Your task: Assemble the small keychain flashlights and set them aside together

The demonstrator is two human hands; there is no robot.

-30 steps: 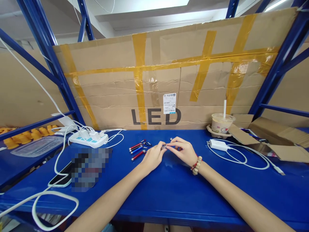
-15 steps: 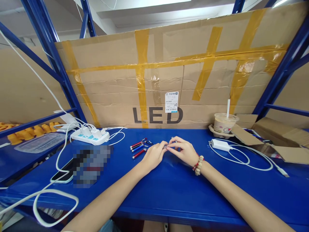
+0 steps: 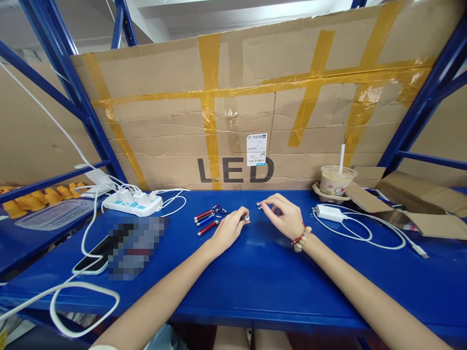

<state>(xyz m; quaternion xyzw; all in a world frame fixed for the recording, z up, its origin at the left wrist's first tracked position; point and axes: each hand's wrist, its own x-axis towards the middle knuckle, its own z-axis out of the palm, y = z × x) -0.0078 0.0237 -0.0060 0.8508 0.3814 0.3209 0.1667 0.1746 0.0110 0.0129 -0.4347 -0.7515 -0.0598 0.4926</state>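
My left hand is closed around a small piece whose shiny silver end shows at the fingertips; the rest of it is hidden in the fingers. Left of that hand lie several slim metal penlights with silver ends, among them a red penlight and a blue penlight. With its thumb and forefinger brought together, my right hand pinches at small silver discs on the blue tabletop. The discs look like button cells, but they are too small to be sure.
A white power strip with cables and a phone are at the left. On the right stand a drink cup with a straw, a white charger with its cable, and an open carton. A cardboard wall closes the back.
My hands, whose fingertips met around a small piece, have come apart. The left keeps a silver-ended piece; the right has moved to the silver discs. The view has shifted slightly.
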